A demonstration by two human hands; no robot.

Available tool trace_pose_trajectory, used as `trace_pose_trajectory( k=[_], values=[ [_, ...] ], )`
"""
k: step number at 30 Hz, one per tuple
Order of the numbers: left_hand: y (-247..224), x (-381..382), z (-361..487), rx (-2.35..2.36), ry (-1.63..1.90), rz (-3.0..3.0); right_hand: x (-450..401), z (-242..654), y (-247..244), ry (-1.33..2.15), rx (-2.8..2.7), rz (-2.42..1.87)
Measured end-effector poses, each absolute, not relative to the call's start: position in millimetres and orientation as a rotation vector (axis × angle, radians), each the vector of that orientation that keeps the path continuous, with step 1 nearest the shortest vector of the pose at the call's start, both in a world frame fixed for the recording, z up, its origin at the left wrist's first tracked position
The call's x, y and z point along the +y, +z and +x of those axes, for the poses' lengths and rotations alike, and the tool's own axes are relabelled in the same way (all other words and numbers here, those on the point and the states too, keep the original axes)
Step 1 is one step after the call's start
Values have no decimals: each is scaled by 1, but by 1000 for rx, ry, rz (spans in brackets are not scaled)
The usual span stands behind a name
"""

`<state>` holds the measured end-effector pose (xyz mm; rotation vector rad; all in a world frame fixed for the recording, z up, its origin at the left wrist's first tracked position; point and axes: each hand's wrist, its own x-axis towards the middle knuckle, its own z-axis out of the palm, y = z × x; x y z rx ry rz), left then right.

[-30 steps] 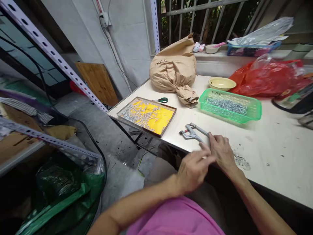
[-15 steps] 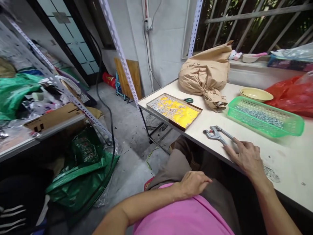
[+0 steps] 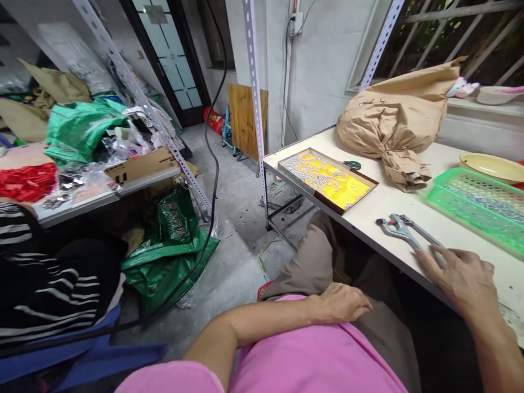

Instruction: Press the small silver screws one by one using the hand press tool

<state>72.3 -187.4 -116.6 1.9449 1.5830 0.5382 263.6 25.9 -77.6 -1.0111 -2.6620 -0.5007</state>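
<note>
My right hand rests at the front edge of the table, fingers and thumb around the handle ends of grey metal pliers with a small red part near the head. The pliers lie on the tabletop, jaws pointing away from me and to the left. Across my lap lies my left hand, its fingers together and loosely curled, with nothing visible in them. Beyond the pliers, a shallow tray with a yellow bottom holds many small metal pieces. A green plastic basket to the right holds more small metal pieces.
On the white table stand a tied brown paper bag, green-handled scissors and a yellowish dish. A black cable hangs at left. A person in striped clothing sits by a cluttered bench.
My view has swung to the left, so the table sits further right and more of the left bench and the striped person show. My hands hold nearly the same pose.
</note>
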Motion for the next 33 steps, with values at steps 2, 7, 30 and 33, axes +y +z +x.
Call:
trace_pose_trajectory(
  k=[2,7,30,33],
  values=[
    [-122,-187,73,1577,500,1945,32,269,-84,-606,-2747,-908],
    [-135,-184,74,1564,349,1903,37,272,-89,-653,-2772,-896],
    [-140,-176,74,1517,253,1827,31,270,-82,-577,-2726,-883],
    [-142,-176,75,1490,261,1851,34,271,-83,-585,-2722,-849]
  ],
)
